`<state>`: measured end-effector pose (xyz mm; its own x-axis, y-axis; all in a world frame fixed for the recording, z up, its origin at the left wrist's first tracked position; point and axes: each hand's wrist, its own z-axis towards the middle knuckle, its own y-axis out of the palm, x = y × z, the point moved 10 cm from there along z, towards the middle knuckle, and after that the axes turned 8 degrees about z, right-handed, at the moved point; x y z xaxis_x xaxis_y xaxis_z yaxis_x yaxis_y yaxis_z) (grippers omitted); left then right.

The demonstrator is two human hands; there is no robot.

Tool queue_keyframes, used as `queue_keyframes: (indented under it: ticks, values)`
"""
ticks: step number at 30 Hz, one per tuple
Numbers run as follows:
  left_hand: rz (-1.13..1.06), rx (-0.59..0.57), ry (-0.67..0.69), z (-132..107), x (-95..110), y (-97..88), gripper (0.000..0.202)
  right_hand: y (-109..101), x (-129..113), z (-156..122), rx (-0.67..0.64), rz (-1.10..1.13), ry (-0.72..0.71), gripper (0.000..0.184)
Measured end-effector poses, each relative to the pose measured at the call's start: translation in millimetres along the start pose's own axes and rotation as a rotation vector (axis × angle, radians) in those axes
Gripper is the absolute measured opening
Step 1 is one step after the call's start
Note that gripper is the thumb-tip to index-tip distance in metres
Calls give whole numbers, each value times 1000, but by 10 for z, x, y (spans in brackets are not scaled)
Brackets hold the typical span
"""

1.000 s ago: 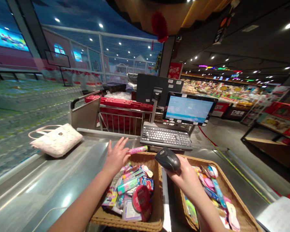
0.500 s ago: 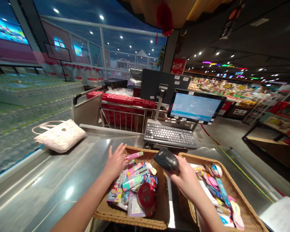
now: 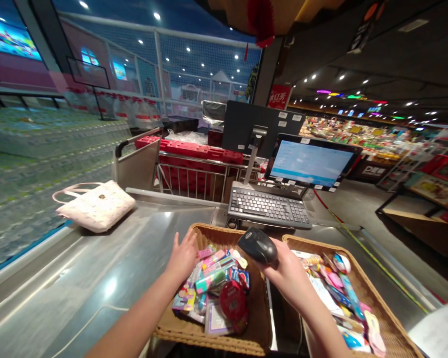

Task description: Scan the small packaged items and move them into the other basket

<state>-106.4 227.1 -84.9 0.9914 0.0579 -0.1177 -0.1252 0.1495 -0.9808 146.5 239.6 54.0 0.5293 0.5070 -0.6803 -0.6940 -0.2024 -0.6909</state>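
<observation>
My right hand (image 3: 286, 268) grips a black barcode scanner (image 3: 258, 245) above the gap between two wicker baskets. At the left rim of the left wicker basket (image 3: 212, 343) is my left hand (image 3: 185, 256), its visible fingers apart. A small pink packaged item (image 3: 206, 251) lies in that basket beside the left fingertips. Around it are a green-capped tube (image 3: 210, 281), a round red container (image 3: 233, 301), a purple-framed flat box (image 3: 218, 318) and several other small packages. The right wicker basket (image 3: 390, 298) holds mixed colourful small goods, partly hidden by my right forearm.
Behind the baskets stand a keyboard (image 3: 271, 206) and a lit monitor (image 3: 311, 161). A pale handbag (image 3: 100, 206) rests on the metal counter (image 3: 145, 238) at left. A thin white cable (image 3: 93, 317) lies there too. Beyond is a metal cart rail (image 3: 194, 169); white paper (image 3: 440, 330) lies at right.
The pink item, earlier raised at my left fingers over the basket, now lies lower among the goods. My left fingers have let go of it. The scanner stays in my right hand.
</observation>
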Motion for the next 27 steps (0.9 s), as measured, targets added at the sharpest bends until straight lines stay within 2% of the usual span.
queue_keyframes:
  ticks: [4,8,12,17,19,22,27]
  values:
    - [13,-51,10,-13,14,58,21,14,-12,14,2,-7,-8,40]
    - [5,-33,9,-16,16,17,22,-79,-55,-25,41,-1,-47,33]
    - [-9,27,14,-19,2,-8,21,-318,-30,-136,119,-6,-71,25]
    - [-21,80,64,29,70,-41,21,-795,224,-366,243,-64,-2,28]
    - [-35,96,108,77,174,-101,22,-1008,347,-469,292,-89,19,29]
    - [-66,133,195,180,435,-265,26,-1316,548,-623,362,-135,61,32]
    - [-150,203,323,430,1080,-643,26,-1677,854,-835,414,-158,140,30]
